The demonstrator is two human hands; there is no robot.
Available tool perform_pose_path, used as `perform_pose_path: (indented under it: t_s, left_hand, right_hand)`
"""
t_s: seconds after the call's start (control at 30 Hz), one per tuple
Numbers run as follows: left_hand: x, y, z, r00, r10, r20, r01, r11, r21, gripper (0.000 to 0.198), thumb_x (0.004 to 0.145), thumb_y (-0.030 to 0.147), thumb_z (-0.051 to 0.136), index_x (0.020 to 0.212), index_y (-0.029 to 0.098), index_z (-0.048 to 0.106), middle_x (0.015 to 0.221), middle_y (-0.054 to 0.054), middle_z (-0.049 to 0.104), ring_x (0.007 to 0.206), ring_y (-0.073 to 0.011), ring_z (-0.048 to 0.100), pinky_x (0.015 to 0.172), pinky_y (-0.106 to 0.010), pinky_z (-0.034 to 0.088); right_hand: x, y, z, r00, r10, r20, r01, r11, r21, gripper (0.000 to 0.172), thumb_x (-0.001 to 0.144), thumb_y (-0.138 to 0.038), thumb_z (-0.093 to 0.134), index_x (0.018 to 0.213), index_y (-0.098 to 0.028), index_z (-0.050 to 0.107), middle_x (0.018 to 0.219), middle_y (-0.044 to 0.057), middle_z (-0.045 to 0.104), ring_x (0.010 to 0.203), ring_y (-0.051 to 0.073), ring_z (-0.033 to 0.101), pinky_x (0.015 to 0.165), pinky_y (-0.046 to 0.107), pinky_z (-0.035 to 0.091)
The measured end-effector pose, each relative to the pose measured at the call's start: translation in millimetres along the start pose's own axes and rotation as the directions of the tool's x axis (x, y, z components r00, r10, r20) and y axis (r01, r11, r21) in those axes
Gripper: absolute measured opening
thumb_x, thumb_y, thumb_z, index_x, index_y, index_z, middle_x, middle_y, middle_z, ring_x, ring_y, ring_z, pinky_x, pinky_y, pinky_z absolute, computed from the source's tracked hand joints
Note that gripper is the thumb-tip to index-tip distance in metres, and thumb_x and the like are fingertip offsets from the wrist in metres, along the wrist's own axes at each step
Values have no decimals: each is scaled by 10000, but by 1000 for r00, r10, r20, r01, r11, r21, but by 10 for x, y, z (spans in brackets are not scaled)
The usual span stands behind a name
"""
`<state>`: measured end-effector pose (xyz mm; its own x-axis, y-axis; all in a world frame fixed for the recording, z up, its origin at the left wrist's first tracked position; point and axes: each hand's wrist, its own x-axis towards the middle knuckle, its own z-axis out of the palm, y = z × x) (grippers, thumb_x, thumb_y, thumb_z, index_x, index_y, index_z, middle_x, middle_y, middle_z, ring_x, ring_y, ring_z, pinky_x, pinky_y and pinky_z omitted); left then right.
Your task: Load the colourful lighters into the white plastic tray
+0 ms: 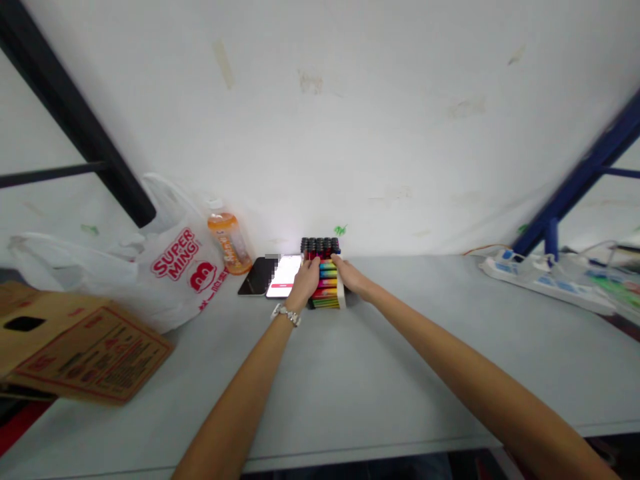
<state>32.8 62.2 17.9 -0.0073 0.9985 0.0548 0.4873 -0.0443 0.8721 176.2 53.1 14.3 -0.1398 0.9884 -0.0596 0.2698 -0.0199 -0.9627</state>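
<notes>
At the wall stands a multicoloured pack of what look like markers (328, 283), with bands of blue, yellow, pink, red and green and a white edge on the right. Behind its top rise several dark cylinders with black ends (320, 247). My left hand (306, 280), a bracelet (287, 314) on its wrist, grips the pack's left side with the thumb near the top. From the other side my right hand (351, 276) holds the top right edge, fingers partly hidden behind it. Left of the pack lie a lit phone (284, 275) and a dark phone or tablet (256, 277).
On the left are an orange drink bottle (230, 240), a white plastic bag (173, 273) and a cardboard box (90, 347). A white power strip (545, 280) lies at the right by a blue metal post (580, 173). The grey table (400, 380) meets the wall behind.
</notes>
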Motion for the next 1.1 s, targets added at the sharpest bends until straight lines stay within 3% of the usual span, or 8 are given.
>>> perform_pose_path:
  t_s: [0.1,0.2,0.43,0.53,0.73,0.93,1.1]
  left_hand:
    - [23,30,-27,1000,24,17,-26,989,147,453,957,426,292,980,167,663,1170,-170,689,1093,-292,636,970,-414,443]
    - [19,68,-59,998,36,52,-48,962,269,444,963,382,265,979,172,656,1172,-183,686,1082,-308,644,935,-422,455]
    - [-27,96,-94,998,48,37,-58,930,364,473,958,368,250,900,144,662,1074,-228,704,1033,-326,661,885,-417,468]
    - [-33,99,-82,997,70,45,-82,919,385,440,948,329,267,920,145,665,1113,-218,696,1069,-324,648,908,-419,460]
    - [-109,187,-53,1000,12,-14,-5,908,418,513,949,446,247,982,157,670,1120,-203,696,1065,-347,651,885,-440,476]
    - [-156,194,-88,1000,2,-24,8,914,406,506,950,496,262,990,200,670,1126,-152,701,1062,-326,649,863,-413,476]
    - [-154,126,-73,998,50,-29,-37,945,326,486,962,466,283,960,191,684,1081,-138,710,1010,-281,657,831,-362,474]
  right_hand:
    - [26,-46,-3,994,112,6,-112,993,30,648,908,-709,325,1014,-164,659,890,106,726,882,263,672,849,400,509]
    - [36,-62,-10,990,142,25,-143,989,39,633,896,-714,360,961,-162,663,841,101,720,829,258,668,811,395,512]
    - [62,-65,-22,982,187,-8,-187,981,-48,671,811,-809,390,794,-180,623,627,67,635,635,231,604,664,391,501]
    - [62,-103,-30,975,221,-18,-221,970,-96,690,800,-831,370,812,-187,618,599,61,615,573,221,578,615,400,502]
    - [-15,-207,-96,945,325,-33,-323,915,-242,763,874,-786,228,900,-140,634,622,88,629,556,242,609,594,439,544]
    - [-45,-246,-99,931,365,-13,-358,904,-233,792,883,-776,190,971,-123,629,688,118,663,545,255,639,541,433,553]
    - [-27,-201,-131,925,381,-21,-374,896,-238,822,858,-804,188,932,-122,641,615,113,636,521,267,632,522,428,547]
